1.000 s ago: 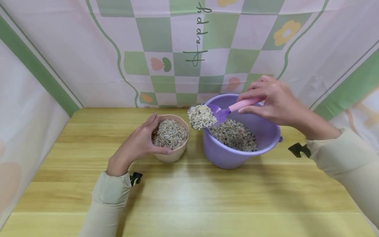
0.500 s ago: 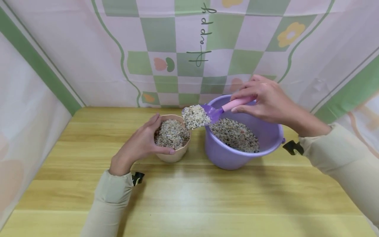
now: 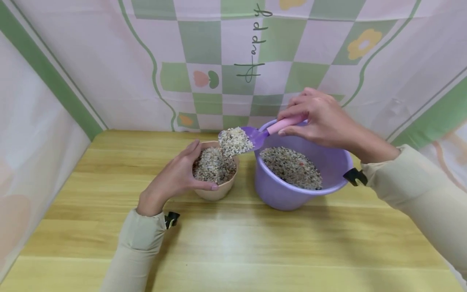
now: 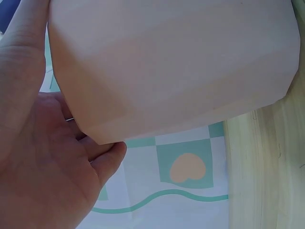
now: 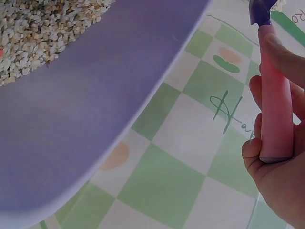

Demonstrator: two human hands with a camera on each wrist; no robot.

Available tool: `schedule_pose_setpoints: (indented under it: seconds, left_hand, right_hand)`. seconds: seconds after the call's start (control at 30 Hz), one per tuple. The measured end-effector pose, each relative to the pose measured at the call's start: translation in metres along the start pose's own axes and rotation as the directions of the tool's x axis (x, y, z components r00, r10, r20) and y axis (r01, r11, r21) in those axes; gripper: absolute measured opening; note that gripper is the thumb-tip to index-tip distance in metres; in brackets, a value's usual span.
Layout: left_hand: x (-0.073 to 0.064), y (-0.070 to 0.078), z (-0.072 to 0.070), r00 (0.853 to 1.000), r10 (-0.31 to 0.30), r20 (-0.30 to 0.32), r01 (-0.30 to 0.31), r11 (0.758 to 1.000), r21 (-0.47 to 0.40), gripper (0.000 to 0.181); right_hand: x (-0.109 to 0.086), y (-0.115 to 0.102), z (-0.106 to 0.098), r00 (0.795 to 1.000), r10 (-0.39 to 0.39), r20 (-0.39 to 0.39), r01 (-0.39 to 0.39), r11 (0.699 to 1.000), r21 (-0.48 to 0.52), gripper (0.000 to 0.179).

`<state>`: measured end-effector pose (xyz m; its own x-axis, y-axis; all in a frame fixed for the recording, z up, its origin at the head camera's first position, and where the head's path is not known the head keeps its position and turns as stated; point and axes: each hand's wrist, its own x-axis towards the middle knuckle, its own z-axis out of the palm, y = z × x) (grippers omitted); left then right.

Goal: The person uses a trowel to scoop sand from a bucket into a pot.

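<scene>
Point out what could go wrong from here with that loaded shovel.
Gravel heaped on the shovel might slide off its edge onto the table. The cup looks nearly full, so another load could spill over its rim. If the left hand round the cup slackened, a bump could shift it.

Left hand (image 4: 47, 162) gripping a pale peach faceted container (image 4: 176, 62), one fingertip (image 4: 117, 150) at its angular corner, light wood-grain tabletop (image 4: 262, 171) along the right side, white-and-green checked cloth (image 4: 143, 181) behind, printed peach heart shape (image 4: 188, 168), wavy green line (image 4: 167, 192)
</scene>
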<state>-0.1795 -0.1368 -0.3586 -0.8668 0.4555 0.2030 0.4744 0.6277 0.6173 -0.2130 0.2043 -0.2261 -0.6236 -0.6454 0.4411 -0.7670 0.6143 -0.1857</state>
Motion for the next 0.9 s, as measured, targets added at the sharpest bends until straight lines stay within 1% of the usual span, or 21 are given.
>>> schedule_pose_setpoints:
  seconds: [0.27, 0.4, 0.57, 0.7, 0.9]
  left_hand:
    - [0.001, 0.0, 0.001, 1.0, 0.004, -0.004, -0.004, 1.0, 0.012, 0.105]
    - [0.001, 0.001, -0.001, 1.0, 0.003, -0.009, -0.003, 1.0, 0.023, 0.107]
    - [0.0, -0.001, -0.002, 1.0, -0.006, 0.005, 0.005, 0.999, 0.037, 0.107]
    - [0.0, -0.001, -0.003, 0.999, -0.023, 0.025, 0.022, 0.999, 0.043, 0.11]
    - [-0.001, 0.0, -0.003, 0.998, -0.058, 0.037, 0.056, 0.997, 0.043, 0.113]
  right_hand:
    - [0.005, 0.0, 0.008, 0.998, 0.042, 0.046, -0.043, 0.999, 0.025, 0.028]
    - [0.007, 0.0, 0.012, 0.999, 0.027, 0.043, -0.028, 0.999, 0.028, 0.027]
    - [0.01, 0.0, 0.014, 0.999, 0.024, 0.047, -0.025, 0.999, 0.023, 0.028]
    - [0.011, 0.001, 0.016, 0.998, 0.025, 0.055, -0.026, 0.999, 0.019, 0.028]
    - [0.015, 0.004, 0.021, 0.997, -0.003, 0.075, 0.002, 1.0, 0.004, 0.027]
